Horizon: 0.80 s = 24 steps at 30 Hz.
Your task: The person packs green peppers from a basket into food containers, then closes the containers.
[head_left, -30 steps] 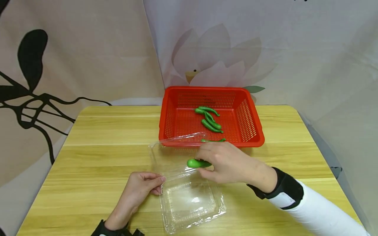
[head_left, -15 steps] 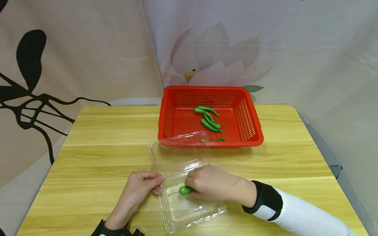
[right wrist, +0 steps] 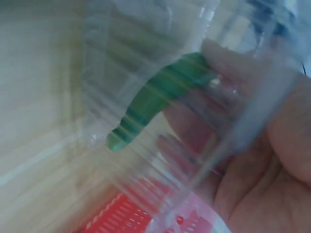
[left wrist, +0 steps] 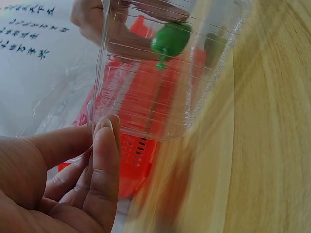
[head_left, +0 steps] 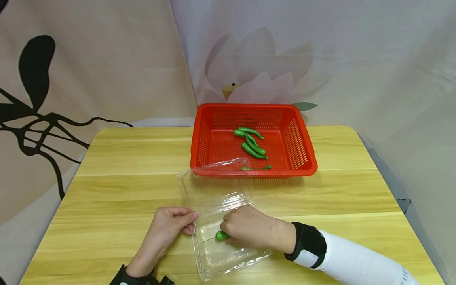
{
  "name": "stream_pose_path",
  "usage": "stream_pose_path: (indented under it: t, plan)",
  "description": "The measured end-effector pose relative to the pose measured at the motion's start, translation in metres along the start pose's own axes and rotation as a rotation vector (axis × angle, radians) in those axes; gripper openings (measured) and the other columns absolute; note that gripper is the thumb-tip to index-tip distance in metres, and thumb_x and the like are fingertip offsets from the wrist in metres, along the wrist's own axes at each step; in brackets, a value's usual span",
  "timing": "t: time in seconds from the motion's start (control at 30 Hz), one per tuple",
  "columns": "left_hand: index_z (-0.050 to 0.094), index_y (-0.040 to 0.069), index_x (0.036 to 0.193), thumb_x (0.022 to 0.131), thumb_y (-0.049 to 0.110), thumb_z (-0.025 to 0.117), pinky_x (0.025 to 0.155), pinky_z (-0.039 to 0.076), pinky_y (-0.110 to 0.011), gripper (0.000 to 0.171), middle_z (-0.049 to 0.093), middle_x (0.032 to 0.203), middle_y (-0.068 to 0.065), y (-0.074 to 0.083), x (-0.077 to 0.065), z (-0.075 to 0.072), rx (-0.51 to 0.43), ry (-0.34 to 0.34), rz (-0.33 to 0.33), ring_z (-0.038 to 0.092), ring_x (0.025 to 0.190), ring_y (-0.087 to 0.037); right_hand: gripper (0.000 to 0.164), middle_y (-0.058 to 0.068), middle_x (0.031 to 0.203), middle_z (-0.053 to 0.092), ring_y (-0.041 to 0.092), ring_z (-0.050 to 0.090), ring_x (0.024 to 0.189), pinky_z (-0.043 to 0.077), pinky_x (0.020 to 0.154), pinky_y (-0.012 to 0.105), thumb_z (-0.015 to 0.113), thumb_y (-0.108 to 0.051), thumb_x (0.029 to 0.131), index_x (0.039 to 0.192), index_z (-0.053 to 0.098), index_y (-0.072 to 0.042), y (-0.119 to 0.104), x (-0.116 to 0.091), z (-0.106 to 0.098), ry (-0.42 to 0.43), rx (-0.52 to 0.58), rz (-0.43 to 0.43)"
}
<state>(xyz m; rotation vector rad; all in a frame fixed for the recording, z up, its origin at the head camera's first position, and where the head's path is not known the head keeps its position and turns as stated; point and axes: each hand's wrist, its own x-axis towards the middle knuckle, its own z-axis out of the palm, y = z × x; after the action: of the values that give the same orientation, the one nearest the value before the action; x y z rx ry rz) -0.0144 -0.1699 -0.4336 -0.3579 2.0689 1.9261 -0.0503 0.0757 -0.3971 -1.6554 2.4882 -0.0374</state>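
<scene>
A clear plastic clamshell box (head_left: 233, 257) lies unfolded on the table, its lid (head_left: 213, 190) leaning back over the near rim of a red basket. My left hand (head_left: 174, 225) pinches the left edge of the box between thumb and fingers, as the left wrist view also shows. Inside the box's base, my right hand (head_left: 251, 229) grips a green chili pepper (head_left: 221, 236), its thin stem pointing left. The right wrist view shows this pepper (right wrist: 160, 90) through the clear wall, its wider end between thumb and fingers. Most of it is hidden by my hand in the head view.
The red perforated basket (head_left: 309, 158) stands at the back of the wooden table (head_left: 124, 178). Several green chili peppers (head_left: 253, 149) lie in it, one (head_left: 258, 168) close to its front wall. A printed cloth (head_left: 142, 59) hangs behind the table.
My right hand has brought the chili pepper toward me and down, from above the box's fold into its base. My left hand keeps its pinch on the box edge.
</scene>
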Motion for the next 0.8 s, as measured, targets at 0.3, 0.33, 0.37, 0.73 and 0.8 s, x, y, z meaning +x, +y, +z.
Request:
stream_pose_path:
  t: [0.3, 0.33, 0.37, 0.73, 0.8]
  plan:
    - [0.075, -0.013, 0.103, 0.092, 0.004, 0.080, 0.058, 0.062, -0.029, 0.021, 0.071, 0.072, -0.015, -0.0011, 0.0000, -0.0011, -0.012, -0.013, 0.001, 0.068, 0.060, -0.016, 0.018, -0.015, 0.074, 0.063, 0.002, 0.061, 0.071, 0.055, 0.066, 0.022, 0.087, -0.036, 0.088, 0.082, 0.073, -0.025, -0.0028, 0.0026, 0.0103, -0.041, -0.034, 0.012]
    - [0.075, -0.013, 0.103, 0.092, 0.004, 0.080, 0.058, 0.062, -0.029, 0.021, 0.071, 0.072, -0.015, -0.0012, 0.0000, -0.0012, -0.012, -0.013, 0.002, 0.068, 0.060, -0.016, 0.018, -0.015, 0.075, 0.064, 0.002, 0.062, 0.072, 0.055, 0.067, 0.022, 0.087, -0.037, 0.087, 0.083, 0.074, -0.025, -0.0029, 0.0027, 0.0107, -0.042, -0.041, 0.010]
    - [0.075, -0.013, 0.103, 0.092, 0.004, 0.080, 0.058, 0.062, -0.029, 0.021, 0.071, 0.072, -0.015, -0.0013, -0.0001, -0.0013, -0.012, -0.014, 0.003, 0.068, 0.060, -0.016, 0.018, -0.015, 0.076, 0.064, 0.002, 0.062, 0.073, 0.056, 0.068, 0.022, 0.088, -0.038, 0.086, 0.083, 0.074, -0.025, -0.0029, 0.0029, 0.0111, -0.042, -0.046, 0.008]
    - [0.075, -0.014, 0.102, 0.093, 0.005, 0.079, 0.058, 0.062, -0.028, 0.021, 0.071, 0.072, -0.014, -0.0004, -0.0012, -0.0017, -0.010, -0.008, -0.005, 0.068, 0.061, -0.016, 0.020, -0.016, 0.075, 0.062, 0.001, 0.060, 0.072, 0.054, 0.068, 0.020, 0.089, -0.038, 0.085, 0.085, 0.073, -0.026, -0.0013, 0.0018, 0.0107, -0.038, -0.015, -0.006]
    - [0.075, -0.014, 0.103, 0.093, 0.004, 0.079, 0.058, 0.062, -0.028, 0.021, 0.071, 0.072, -0.014, -0.0004, -0.0009, -0.0014, -0.013, -0.008, -0.005, 0.068, 0.061, -0.016, 0.021, -0.017, 0.075, 0.060, 0.000, 0.058, 0.071, 0.054, 0.068, 0.021, 0.088, -0.040, 0.086, 0.085, 0.073, -0.025, 0.0002, 0.0003, 0.0098, -0.028, 0.000, -0.006]
